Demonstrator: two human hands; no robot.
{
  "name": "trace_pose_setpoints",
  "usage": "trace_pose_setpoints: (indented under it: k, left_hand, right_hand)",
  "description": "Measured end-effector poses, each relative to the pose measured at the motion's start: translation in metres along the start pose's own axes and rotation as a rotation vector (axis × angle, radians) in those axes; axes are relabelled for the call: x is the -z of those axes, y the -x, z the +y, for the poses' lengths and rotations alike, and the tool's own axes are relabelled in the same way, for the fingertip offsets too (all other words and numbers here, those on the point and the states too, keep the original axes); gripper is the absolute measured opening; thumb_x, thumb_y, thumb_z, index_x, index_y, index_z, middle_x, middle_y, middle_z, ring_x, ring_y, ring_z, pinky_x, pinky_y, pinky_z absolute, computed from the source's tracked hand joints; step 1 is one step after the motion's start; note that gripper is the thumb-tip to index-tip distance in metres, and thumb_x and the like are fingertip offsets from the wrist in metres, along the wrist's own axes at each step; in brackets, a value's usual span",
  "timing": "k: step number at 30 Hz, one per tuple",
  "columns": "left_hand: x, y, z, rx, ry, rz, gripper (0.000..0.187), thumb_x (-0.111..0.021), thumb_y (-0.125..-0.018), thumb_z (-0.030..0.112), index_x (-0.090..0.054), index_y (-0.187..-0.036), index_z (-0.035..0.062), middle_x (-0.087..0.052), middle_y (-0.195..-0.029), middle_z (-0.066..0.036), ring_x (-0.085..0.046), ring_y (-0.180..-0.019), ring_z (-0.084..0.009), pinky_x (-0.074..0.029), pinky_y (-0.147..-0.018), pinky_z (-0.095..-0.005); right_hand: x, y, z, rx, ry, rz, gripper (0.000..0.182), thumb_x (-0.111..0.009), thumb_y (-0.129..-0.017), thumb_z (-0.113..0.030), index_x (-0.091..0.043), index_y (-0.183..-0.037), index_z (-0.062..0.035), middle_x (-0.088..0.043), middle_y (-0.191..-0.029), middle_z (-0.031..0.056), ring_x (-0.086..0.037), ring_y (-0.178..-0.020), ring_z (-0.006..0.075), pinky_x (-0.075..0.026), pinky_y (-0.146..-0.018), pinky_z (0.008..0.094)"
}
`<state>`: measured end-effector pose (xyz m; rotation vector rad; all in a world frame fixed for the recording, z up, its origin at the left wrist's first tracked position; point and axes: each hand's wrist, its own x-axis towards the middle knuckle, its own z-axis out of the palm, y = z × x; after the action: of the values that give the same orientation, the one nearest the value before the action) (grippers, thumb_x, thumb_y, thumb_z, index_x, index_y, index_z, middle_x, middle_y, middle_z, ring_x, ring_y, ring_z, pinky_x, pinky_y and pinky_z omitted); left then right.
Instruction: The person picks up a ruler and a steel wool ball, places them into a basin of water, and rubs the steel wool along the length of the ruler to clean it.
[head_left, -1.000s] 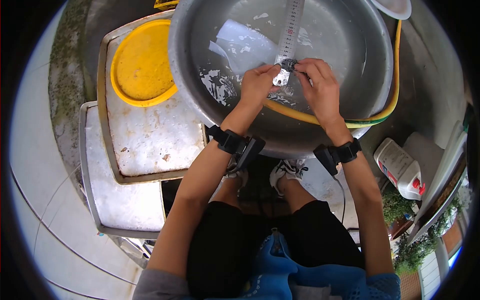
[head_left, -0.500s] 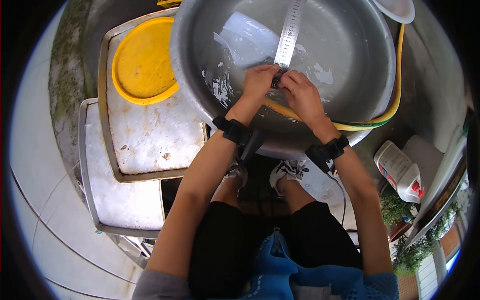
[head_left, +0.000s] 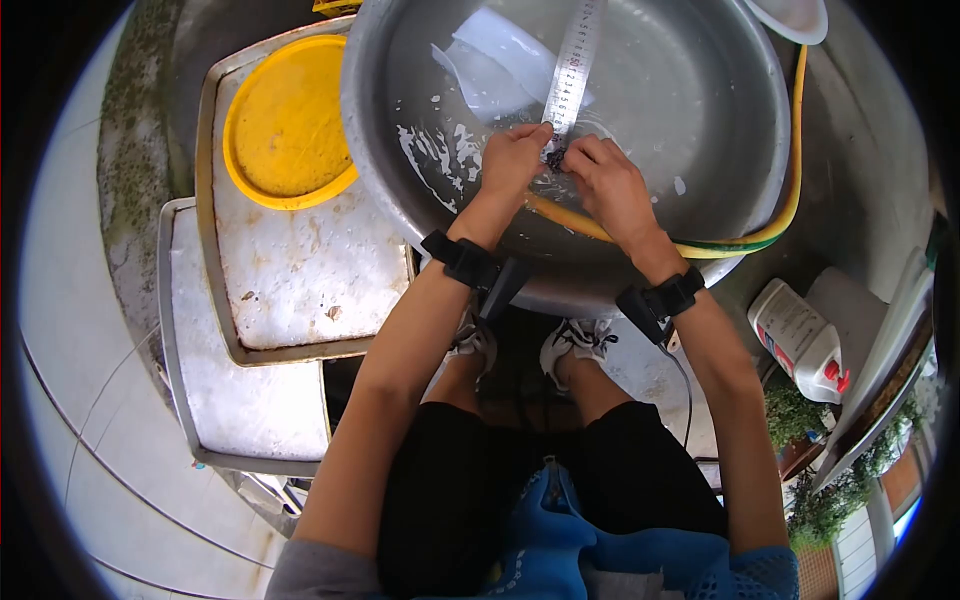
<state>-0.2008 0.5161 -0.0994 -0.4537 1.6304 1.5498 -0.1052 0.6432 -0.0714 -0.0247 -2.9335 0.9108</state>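
While left hand (head_left: 514, 162) clamps metal ruler (head_left: 571, 78), right hand's (head_left: 606, 180) grip closes round dark wad (head_left: 556, 158); ruler could slide into water-filled basin (head_left: 378, 110) if left grip loosens.

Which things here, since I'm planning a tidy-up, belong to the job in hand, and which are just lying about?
Apparently in use:
ruler in left hand
small dark item at right hand
water basin

Probably lying about:
yellow round tray
two metal trays
white jug
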Motion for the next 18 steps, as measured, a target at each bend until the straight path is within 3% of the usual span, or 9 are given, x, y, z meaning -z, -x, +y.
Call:
trace_pose_setpoints:
  k: [2, 6, 8, 9, 14, 16, 17, 18]
  left_hand:
    - [0.004, -0.009, -0.007, -0.026, -0.029, -0.088, 0.032, -0.07, -0.091, 0.023, -0.068, -0.112, -0.0019, -0.067, -0.088, -0.004, -0.059, -0.068, -0.0106, -0.05, -0.062, -0.0249]
    - [0.007, -0.003, -0.002, -0.056, -0.059, -0.075, 0.034, -0.07, -0.091, 0.024, -0.068, -0.114, -0.0015, -0.068, -0.09, -0.005, -0.06, -0.071, -0.0111, -0.052, -0.064, -0.0253]
    - [0.011, 0.002, 0.004, 0.007, -0.016, -0.037, 0.035, -0.069, -0.092, 0.026, -0.068, -0.115, 0.0, -0.068, -0.091, -0.005, -0.061, -0.073, -0.0115, -0.053, -0.068, -0.026]
    - [0.012, 0.003, 0.006, 0.041, -0.01, -0.024, 0.035, -0.068, -0.093, 0.025, -0.065, -0.119, 0.0017, -0.067, -0.097, -0.005, -0.064, -0.078, -0.0135, -0.055, -0.075, -0.0276]
    - [0.02, 0.007, 0.004, 0.127, 0.111, -0.149, 0.032, -0.066, -0.094, 0.023, -0.062, -0.12, 0.0054, -0.065, -0.106, -0.004, -0.065, -0.092, -0.0159, -0.057, -0.083, -0.0299]
    - [0.024, 0.009, 0.003, 0.127, 0.114, -0.185, 0.03, -0.066, -0.094, 0.023, -0.061, -0.119, 0.0067, -0.065, -0.108, -0.004, -0.064, -0.097, -0.0165, -0.057, -0.084, -0.0305]
    - [0.025, 0.01, 0.003, 0.112, 0.096, -0.143, 0.026, -0.065, -0.094, 0.022, -0.061, -0.115, 0.0071, -0.065, -0.108, -0.004, -0.064, -0.098, -0.0168, -0.056, -0.087, -0.0313]
    - [0.025, 0.012, 0.004, 0.097, 0.082, -0.1, 0.023, -0.064, -0.094, 0.021, -0.061, -0.112, 0.0075, -0.065, -0.108, -0.004, -0.063, -0.099, -0.0171, -0.056, -0.089, -0.0321]
  right_hand:
    - [-0.007, 0.0, -0.006, 0.066, 0.002, -0.001, 0.019, -0.063, -0.076, 0.002, -0.06, -0.09, -0.0113, -0.057, -0.094, 0.0023, -0.059, -0.089, 0.0258, -0.054, -0.074, 0.0386]
    - [-0.009, -0.002, 0.004, -0.033, -0.024, 0.019, 0.02, -0.067, -0.075, 0.0, -0.061, -0.091, -0.0115, -0.058, -0.093, 0.0039, -0.06, -0.088, 0.0274, -0.054, -0.074, 0.0401]
    - [0.0, -0.001, 0.024, -0.266, 0.103, 0.059, 0.018, -0.069, -0.077, -0.002, -0.062, -0.091, -0.0099, -0.059, -0.093, 0.006, -0.061, -0.086, 0.0303, -0.053, -0.075, 0.0426]
    - [0.01, -0.002, 0.027, -0.425, -0.014, 0.047, 0.016, -0.071, -0.079, -0.005, -0.063, -0.092, -0.0084, -0.061, -0.093, 0.0081, -0.063, -0.083, 0.0318, -0.053, -0.075, 0.0422]
    - [0.001, -0.012, 0.018, -0.606, -0.266, 0.118, 0.018, -0.075, -0.082, -0.011, -0.065, -0.097, -0.0057, -0.065, -0.098, 0.0129, -0.065, -0.083, 0.0269, -0.053, -0.075, 0.0354]
    - [-0.018, -0.022, 0.016, -0.648, -0.548, 0.052, 0.023, -0.072, -0.086, -0.015, -0.066, -0.103, -0.0021, -0.065, -0.101, 0.0132, -0.065, -0.087, 0.0224, -0.053, -0.078, 0.0336]
    - [-0.026, -0.022, 0.013, -0.783, -1.042, 0.083, 0.026, -0.069, -0.089, -0.018, -0.065, -0.108, 0.0, -0.065, -0.104, 0.0118, -0.064, -0.092, 0.018, -0.053, -0.083, 0.0333]
    - [-0.023, -0.028, 0.007, -0.781, -1.046, 0.084, 0.026, -0.069, -0.089, -0.018, -0.065, -0.108, 0.0, -0.065, -0.104, 0.0118, -0.064, -0.092, 0.018, -0.053, -0.083, 0.0333]
